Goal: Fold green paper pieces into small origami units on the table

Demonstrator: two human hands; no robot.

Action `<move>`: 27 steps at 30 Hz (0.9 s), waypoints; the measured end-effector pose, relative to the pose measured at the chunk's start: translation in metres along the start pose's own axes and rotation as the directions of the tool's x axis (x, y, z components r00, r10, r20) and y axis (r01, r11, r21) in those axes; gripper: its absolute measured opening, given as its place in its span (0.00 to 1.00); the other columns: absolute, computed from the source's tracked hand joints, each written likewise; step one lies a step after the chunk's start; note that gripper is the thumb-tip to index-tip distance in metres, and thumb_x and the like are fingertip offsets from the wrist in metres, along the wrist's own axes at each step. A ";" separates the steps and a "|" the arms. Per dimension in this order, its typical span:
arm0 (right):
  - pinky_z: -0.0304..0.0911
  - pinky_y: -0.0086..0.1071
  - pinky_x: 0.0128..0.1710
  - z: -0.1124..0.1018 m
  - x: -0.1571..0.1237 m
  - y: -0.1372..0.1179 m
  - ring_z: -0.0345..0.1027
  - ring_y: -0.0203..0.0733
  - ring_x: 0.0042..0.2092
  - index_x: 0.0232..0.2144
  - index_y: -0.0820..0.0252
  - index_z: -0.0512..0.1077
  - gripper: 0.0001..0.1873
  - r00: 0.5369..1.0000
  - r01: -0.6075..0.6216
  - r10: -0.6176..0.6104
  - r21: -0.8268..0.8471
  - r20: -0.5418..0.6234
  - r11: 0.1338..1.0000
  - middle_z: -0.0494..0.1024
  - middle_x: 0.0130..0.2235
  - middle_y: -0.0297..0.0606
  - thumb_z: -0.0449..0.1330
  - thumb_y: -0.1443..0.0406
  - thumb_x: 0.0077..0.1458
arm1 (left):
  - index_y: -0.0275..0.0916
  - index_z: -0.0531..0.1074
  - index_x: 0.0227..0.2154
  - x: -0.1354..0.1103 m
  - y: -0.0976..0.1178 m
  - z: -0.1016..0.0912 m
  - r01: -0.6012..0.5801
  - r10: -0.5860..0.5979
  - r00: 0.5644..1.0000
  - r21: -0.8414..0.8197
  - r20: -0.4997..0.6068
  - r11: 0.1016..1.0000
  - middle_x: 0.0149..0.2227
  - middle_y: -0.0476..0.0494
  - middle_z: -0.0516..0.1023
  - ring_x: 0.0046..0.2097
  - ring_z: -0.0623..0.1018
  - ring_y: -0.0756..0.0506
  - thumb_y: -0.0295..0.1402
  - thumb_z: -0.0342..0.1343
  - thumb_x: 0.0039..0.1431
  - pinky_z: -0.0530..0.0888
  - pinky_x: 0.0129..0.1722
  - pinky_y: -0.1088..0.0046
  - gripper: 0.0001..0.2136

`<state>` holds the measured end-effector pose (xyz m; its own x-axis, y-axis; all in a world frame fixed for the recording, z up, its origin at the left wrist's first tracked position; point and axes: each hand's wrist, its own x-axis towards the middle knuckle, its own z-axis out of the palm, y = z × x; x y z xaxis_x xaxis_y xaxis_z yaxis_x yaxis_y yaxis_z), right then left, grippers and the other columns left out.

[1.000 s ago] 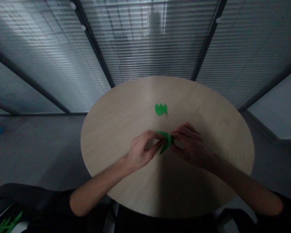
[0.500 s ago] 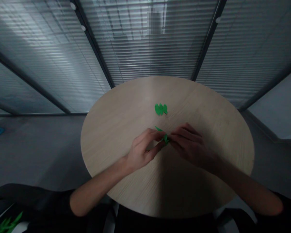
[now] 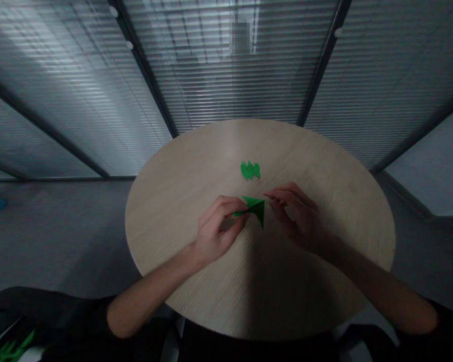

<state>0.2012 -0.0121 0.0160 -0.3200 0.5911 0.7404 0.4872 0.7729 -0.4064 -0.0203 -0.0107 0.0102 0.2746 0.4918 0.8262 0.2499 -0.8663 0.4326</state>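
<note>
Head cam: left hand (image 3: 219, 226) pinching folded green paper (image 3: 255, 207) by its left corner, over round wood-grain table (image 3: 166, 226). Right hand (image 3: 296, 216) open, fingers loosely curled, tips just beside the paper. Second green paper piece (image 3: 249, 170) lying flat on table, farther out, apart from both hands.

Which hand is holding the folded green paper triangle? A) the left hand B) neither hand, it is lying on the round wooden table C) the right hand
A. The left hand pinches the folded green paper triangle, while the open right hand is beside it.
</note>
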 end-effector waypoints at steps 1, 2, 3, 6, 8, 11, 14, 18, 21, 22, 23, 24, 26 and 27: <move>0.72 0.39 0.42 0.001 -0.001 0.002 0.72 0.43 0.44 0.53 0.56 0.70 0.14 1.000 -0.028 0.028 0.034 0.003 0.999 0.76 0.45 0.43 0.53 0.70 0.68 | 0.38 0.72 0.44 0.000 0.000 0.000 0.025 -0.025 0.999 -0.013 -0.023 1.000 0.40 0.42 0.77 0.41 0.79 0.47 0.21 0.58 0.64 0.81 0.36 0.72 0.09; 0.73 0.38 0.42 0.001 -0.001 0.003 0.73 0.43 0.45 0.55 0.56 0.68 0.15 0.999 -0.051 0.050 0.067 0.017 0.996 0.76 0.47 0.43 0.52 0.70 0.69 | 0.39 0.72 0.44 -0.001 0.000 0.000 0.051 -0.052 0.998 -0.036 -0.043 0.998 0.40 0.42 0.76 0.41 0.78 0.48 0.22 0.58 0.64 0.81 0.35 0.74 0.08; 0.74 0.38 0.42 0.002 -0.002 0.003 0.73 0.43 0.45 0.57 0.56 0.67 0.17 0.997 -0.071 0.067 0.096 0.048 0.993 0.76 0.50 0.45 0.52 0.69 0.69 | 0.39 0.72 0.44 -0.002 0.000 0.001 0.077 -0.081 0.995 -0.069 -0.056 0.995 0.40 0.42 0.76 0.40 0.78 0.48 0.22 0.58 0.65 0.81 0.34 0.75 0.08; 0.76 0.36 0.42 0.003 -0.003 0.003 0.74 0.41 0.47 0.62 0.56 0.63 0.21 0.987 -0.096 0.073 0.155 0.145 0.983 0.73 0.55 0.47 0.52 0.69 0.69 | 0.39 0.72 0.44 -0.006 0.000 0.004 0.162 -0.177 0.982 -0.187 -0.064 0.969 0.42 0.43 0.75 0.37 0.79 0.50 0.24 0.57 0.66 0.82 0.31 0.78 0.07; 0.76 0.35 0.42 0.003 -0.003 0.001 0.74 0.41 0.47 0.63 0.56 0.62 0.22 0.983 -0.099 0.066 0.191 0.173 0.977 0.72 0.57 0.47 0.54 0.68 0.69 | 0.38 0.72 0.44 -0.007 0.000 0.007 0.213 -0.237 0.969 -0.255 -0.066 0.943 0.42 0.43 0.74 0.34 0.80 0.52 0.25 0.57 0.66 0.82 0.29 0.80 0.06; 0.77 0.34 0.41 0.003 -0.001 -0.001 0.75 0.41 0.48 0.59 0.56 0.67 0.18 0.983 -0.114 0.073 0.247 0.168 0.962 0.72 0.57 0.47 0.56 0.67 0.68 | 0.38 0.72 0.43 -0.006 0.001 0.011 0.265 -0.302 0.951 -0.324 -0.067 0.908 0.41 0.44 0.75 0.30 0.80 0.53 0.27 0.57 0.67 0.81 0.27 0.81 0.04; 0.76 0.32 0.39 0.004 0.000 -0.002 0.75 0.40 0.46 0.50 0.56 0.73 0.11 0.987 -0.122 0.086 0.286 0.136 0.950 0.76 0.50 0.43 0.58 0.67 0.66 | 0.39 0.71 0.44 -0.004 0.000 0.013 0.292 -0.327 0.944 -0.332 -0.052 0.897 0.37 0.45 0.77 0.30 0.80 0.52 0.29 0.56 0.68 0.81 0.27 0.80 0.04; 0.71 0.28 0.32 0.004 0.000 -0.001 0.72 0.36 0.37 0.41 0.58 0.75 0.05 0.990 -0.126 0.101 0.318 0.096 0.940 0.77 0.39 0.37 0.61 0.70 0.63 | 0.39 0.70 0.47 -0.004 -0.002 0.011 0.306 -0.315 0.949 -0.279 0.015 0.910 0.39 0.42 0.78 0.34 0.80 0.50 0.29 0.53 0.70 0.81 0.30 0.78 0.06; 0.68 0.27 0.30 0.003 0.000 -0.001 0.69 0.34 0.33 0.37 0.59 0.74 0.03 0.990 -0.131 0.104 0.328 0.099 0.936 0.75 0.35 0.35 0.61 0.70 0.62 | 0.39 0.70 0.49 -0.003 -0.002 0.007 0.281 -0.271 0.959 -0.180 0.081 0.943 0.44 0.39 0.77 0.43 0.79 0.47 0.28 0.52 0.70 0.81 0.35 0.75 0.08; 0.67 0.27 0.29 0.002 0.000 -0.002 0.68 0.34 0.32 0.37 0.58 0.73 0.03 0.989 -0.132 0.105 0.328 0.100 0.935 0.74 0.35 0.34 0.61 0.71 0.62 | 0.39 0.70 0.50 -0.003 -0.002 0.006 0.266 -0.253 0.962 -0.147 0.103 0.953 0.46 0.38 0.76 0.46 0.78 0.46 0.27 0.51 0.69 0.81 0.37 0.73 0.09; 0.66 0.27 0.29 0.002 0.001 -0.002 0.67 0.34 0.32 0.37 0.58 0.73 0.03 0.989 -0.132 0.105 0.325 0.099 0.937 0.73 0.34 0.34 0.61 0.71 0.62 | 0.39 0.70 0.51 -0.002 -0.001 0.005 0.250 -0.236 0.965 -0.118 0.116 0.961 0.48 0.37 0.75 0.48 0.77 0.46 0.26 0.51 0.69 0.81 0.39 0.72 0.10; 0.66 0.28 0.29 0.002 0.001 -0.002 0.67 0.34 0.32 0.37 0.58 0.73 0.04 0.990 -0.130 0.105 0.315 0.097 0.940 0.73 0.34 0.34 0.61 0.71 0.62 | 0.39 0.69 0.51 -0.002 -0.001 0.004 0.231 -0.220 0.968 -0.091 0.117 0.969 0.49 0.37 0.74 0.50 0.76 0.45 0.26 0.51 0.68 0.81 0.40 0.71 0.11; 0.65 0.29 0.30 0.002 0.001 -0.002 0.67 0.34 0.32 0.38 0.57 0.73 0.04 0.992 -0.111 0.092 0.277 0.082 0.954 0.73 0.35 0.34 0.61 0.71 0.62 | 0.40 0.69 0.53 -0.001 -0.001 0.003 0.199 -0.195 0.977 -0.028 0.087 0.980 0.53 0.37 0.71 0.53 0.74 0.43 0.25 0.53 0.67 0.80 0.44 0.67 0.13; 0.65 0.29 0.30 0.003 0.000 -0.002 0.66 0.35 0.32 0.38 0.57 0.72 0.05 0.994 -0.095 0.080 0.251 0.069 0.963 0.73 0.35 0.35 0.61 0.71 0.62 | 0.40 0.68 0.53 -0.001 -0.002 0.003 0.186 -0.187 0.981 0.016 0.053 0.982 0.54 0.36 0.70 0.55 0.73 0.42 0.25 0.54 0.66 0.79 0.46 0.64 0.14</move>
<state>0.1978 -0.0129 0.0158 -0.3352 0.6658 0.6666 0.2958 0.7461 -0.5965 -0.0179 -0.0092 0.0074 0.2719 0.6490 0.7106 0.3117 -0.7580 0.5730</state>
